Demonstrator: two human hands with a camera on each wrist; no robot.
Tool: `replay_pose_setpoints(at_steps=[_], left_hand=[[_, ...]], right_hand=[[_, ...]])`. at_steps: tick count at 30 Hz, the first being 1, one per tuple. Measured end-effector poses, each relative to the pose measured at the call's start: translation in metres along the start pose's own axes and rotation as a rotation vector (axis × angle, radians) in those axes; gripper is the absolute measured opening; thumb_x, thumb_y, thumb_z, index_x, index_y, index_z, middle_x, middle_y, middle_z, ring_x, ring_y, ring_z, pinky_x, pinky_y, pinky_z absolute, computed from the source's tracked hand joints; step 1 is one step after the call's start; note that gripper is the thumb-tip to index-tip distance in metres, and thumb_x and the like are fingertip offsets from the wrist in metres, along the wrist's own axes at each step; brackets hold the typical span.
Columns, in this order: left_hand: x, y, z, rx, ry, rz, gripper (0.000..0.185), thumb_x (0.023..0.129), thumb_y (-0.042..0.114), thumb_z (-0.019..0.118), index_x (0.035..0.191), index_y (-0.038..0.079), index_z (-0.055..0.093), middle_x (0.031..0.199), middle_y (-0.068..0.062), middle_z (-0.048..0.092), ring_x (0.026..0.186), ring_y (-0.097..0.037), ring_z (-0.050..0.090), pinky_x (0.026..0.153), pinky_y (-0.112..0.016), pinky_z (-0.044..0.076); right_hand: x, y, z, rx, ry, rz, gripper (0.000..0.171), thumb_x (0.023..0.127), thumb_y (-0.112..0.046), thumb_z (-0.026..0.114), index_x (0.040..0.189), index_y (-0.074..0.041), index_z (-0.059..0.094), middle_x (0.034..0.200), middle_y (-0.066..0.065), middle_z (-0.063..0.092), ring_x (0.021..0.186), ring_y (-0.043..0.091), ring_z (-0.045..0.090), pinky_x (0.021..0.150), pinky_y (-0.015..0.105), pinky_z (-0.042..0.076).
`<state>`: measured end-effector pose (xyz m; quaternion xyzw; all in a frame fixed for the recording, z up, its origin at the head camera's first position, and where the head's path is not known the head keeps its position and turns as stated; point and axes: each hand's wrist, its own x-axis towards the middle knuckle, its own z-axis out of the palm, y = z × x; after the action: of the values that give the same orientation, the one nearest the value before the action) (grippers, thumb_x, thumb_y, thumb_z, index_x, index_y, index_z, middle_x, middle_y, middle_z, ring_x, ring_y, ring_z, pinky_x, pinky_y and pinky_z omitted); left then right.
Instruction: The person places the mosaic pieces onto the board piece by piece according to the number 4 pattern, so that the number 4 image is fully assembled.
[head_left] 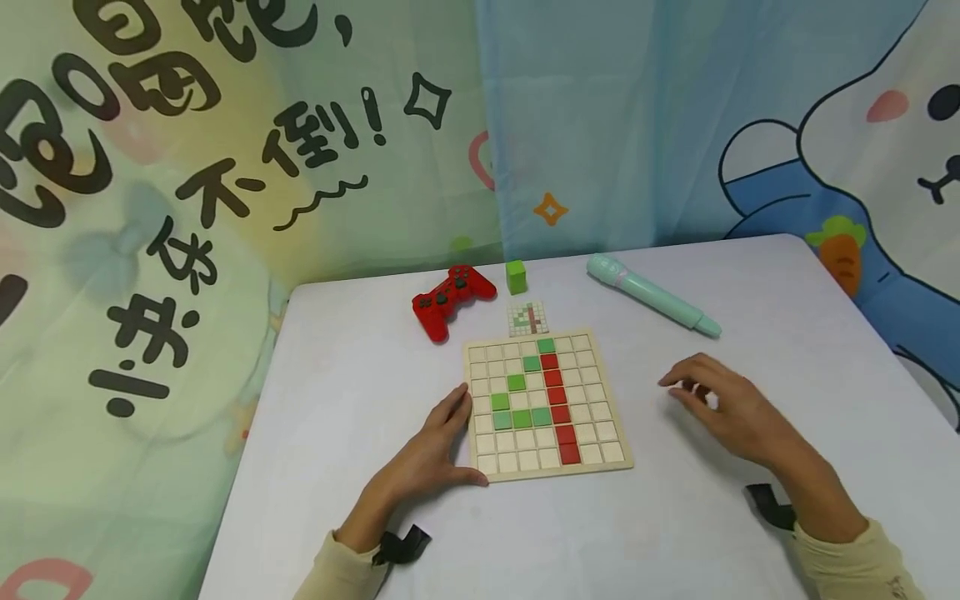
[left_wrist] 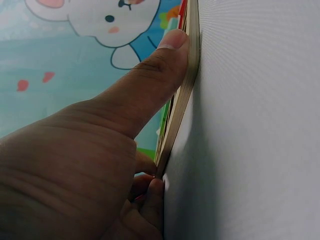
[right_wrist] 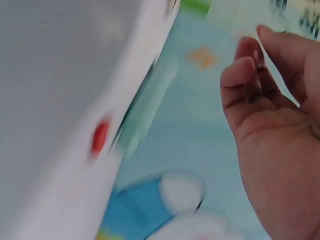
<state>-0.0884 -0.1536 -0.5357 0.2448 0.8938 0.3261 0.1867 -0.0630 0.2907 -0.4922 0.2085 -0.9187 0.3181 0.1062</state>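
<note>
A square wooden grid board (head_left: 551, 476) lies on the table, its cells cream except for a column of red tiles (head_left: 555, 378) and several green tiles (head_left: 516, 382). My left hand (head_left: 431, 454) grips the board around its near left corner, thumb on the near edge and fingers along the left side. To the right of the board, my right hand (head_left: 731, 408) hovers with loosely curled fingers; nothing shows in its grasp. A small blurred red piece (right_wrist: 100, 137) appears by the table in the right wrist view; the head view does not show it. Behind the board lies a small pattern card (head_left: 528, 318).
At the back of the white table (head_left: 337, 375) are a red game controller (head_left: 452, 300), a green cube (head_left: 516, 277) and a mint-green pen-shaped object (head_left: 652, 296). A printed curtain (head_left: 585, 125) hangs along the far edge.
</note>
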Motion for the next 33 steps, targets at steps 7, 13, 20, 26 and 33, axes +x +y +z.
replay_pose_setpoints(at_steps=[7,13,20,26,33], left_hand=[[-0.002,0.0,0.0,0.008,0.019,0.008,0.126,0.076,0.039,0.097,0.17,0.006,0.02,0.182,-0.007,0.008,0.169,-0.033,0.014,0.13,-0.053,0.034],[-0.002,0.0,0.001,0.008,0.023,0.014,0.126,0.076,0.04,0.097,0.17,0.006,0.02,0.182,-0.008,0.008,0.168,-0.033,0.014,0.129,-0.053,0.035],[-0.001,0.002,0.0,0.019,0.007,0.003,0.127,0.077,0.04,0.097,0.171,0.008,0.017,0.183,-0.004,0.006,0.169,-0.03,0.012,0.131,-0.05,0.033],[0.0,0.001,0.0,0.015,0.007,0.0,0.127,0.077,0.04,0.097,0.171,0.009,0.017,0.183,-0.004,0.006,0.169,-0.03,0.011,0.131,-0.05,0.033],[-0.001,0.001,0.001,0.001,-0.002,-0.007,0.127,0.077,0.039,0.097,0.171,0.011,0.016,0.183,-0.002,0.005,0.169,-0.029,0.011,0.131,-0.05,0.032]], right_hand=[[-0.03,0.052,-0.027,-0.003,0.037,0.355,0.028,0.104,-0.004,0.067,0.13,-0.011,0.067,0.114,0.011,0.069,0.089,-0.014,0.049,0.074,0.002,0.042],[-0.038,0.073,-0.027,-0.005,-0.007,0.383,0.036,0.102,-0.002,0.068,0.137,-0.01,0.065,0.122,0.017,0.065,0.09,-0.016,0.046,0.076,0.0,0.04],[-0.046,0.09,-0.025,-0.031,-0.07,0.32,0.048,0.095,0.005,0.073,0.14,-0.009,0.065,0.124,0.015,0.061,0.088,-0.007,0.043,0.075,0.001,0.04],[-0.044,0.089,-0.023,-0.078,-0.087,0.307,0.04,0.094,0.004,0.074,0.131,-0.011,0.07,0.118,0.012,0.062,0.087,-0.005,0.041,0.069,0.01,0.043],[-0.04,0.078,-0.021,-0.102,-0.121,0.323,0.03,0.096,-0.005,0.077,0.125,-0.008,0.07,0.112,0.009,0.061,0.086,-0.005,0.043,0.069,0.014,0.045]])
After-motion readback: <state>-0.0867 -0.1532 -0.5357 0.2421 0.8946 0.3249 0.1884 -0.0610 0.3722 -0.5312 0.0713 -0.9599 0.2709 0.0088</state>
